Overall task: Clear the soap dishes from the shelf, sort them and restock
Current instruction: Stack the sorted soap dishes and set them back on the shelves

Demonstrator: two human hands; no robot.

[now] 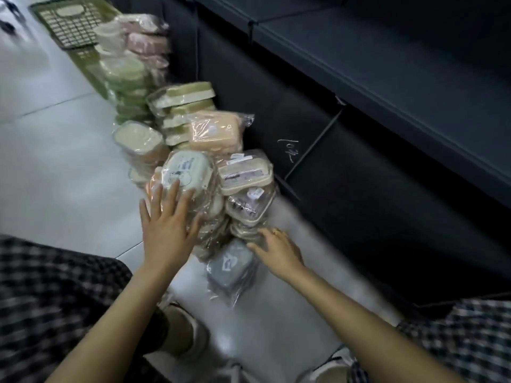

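Note:
Plastic-wrapped soap dishes stand in stacks on the floor along the base of a dark shelf unit [387,78]. The nearest stack is topped by a white oval dish [188,168]; my left hand [168,225] lies flat against its near side, fingers spread and straight. Beside it a stack of beige-lidded dishes [246,172] leans. My right hand [279,251] touches the base of that stack, fingers extended, just above a grey dish [231,268] lying on the floor. A peach dish [214,131] tops a stack behind.
Farther back stand olive-and-cream dishes [182,96], green ones [124,71] and pink ones [146,41]. A green plastic basket [72,23] lies on the tiled floor at the far left. My knees in checked fabric and my shoes frame the bottom. The shelves above look bare.

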